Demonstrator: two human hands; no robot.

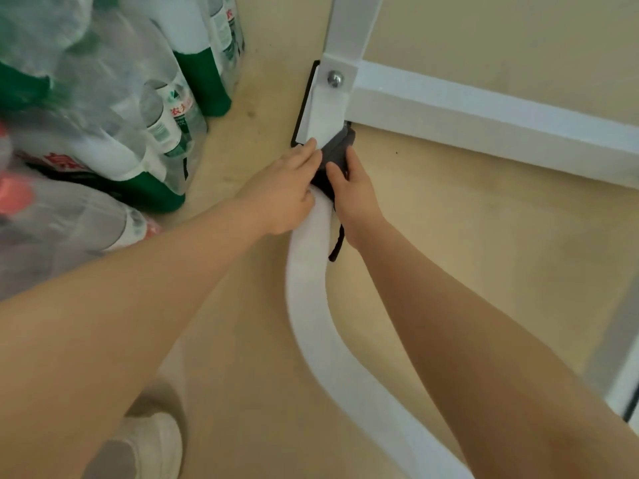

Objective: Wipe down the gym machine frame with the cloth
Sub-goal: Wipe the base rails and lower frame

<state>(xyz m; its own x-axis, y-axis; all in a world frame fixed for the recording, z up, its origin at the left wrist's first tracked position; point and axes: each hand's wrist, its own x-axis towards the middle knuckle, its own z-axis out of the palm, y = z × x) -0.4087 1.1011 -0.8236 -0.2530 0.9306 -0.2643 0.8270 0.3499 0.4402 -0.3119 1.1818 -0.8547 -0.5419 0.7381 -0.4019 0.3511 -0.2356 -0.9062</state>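
Observation:
A white gym machine frame (449,108) stands on the tan floor, with a curved white tube (311,271) running down toward me. A dark grey cloth (337,155) is wrapped over the tube where it meets the bolted bracket (334,79). My right hand (352,198) grips the cloth against the tube from the right side, a loose end dangling below the wrist. My left hand (283,191) rests on the tube from the left, its index finger stretched to the bracket's lower edge and the other fingers curled round the tube.
Shrink-wrapped packs of water bottles (114,108) with green labels are stacked on the left, close to my left arm. A white shoe (155,444) shows at the bottom. Another white bar (622,385) stands at the right edge.

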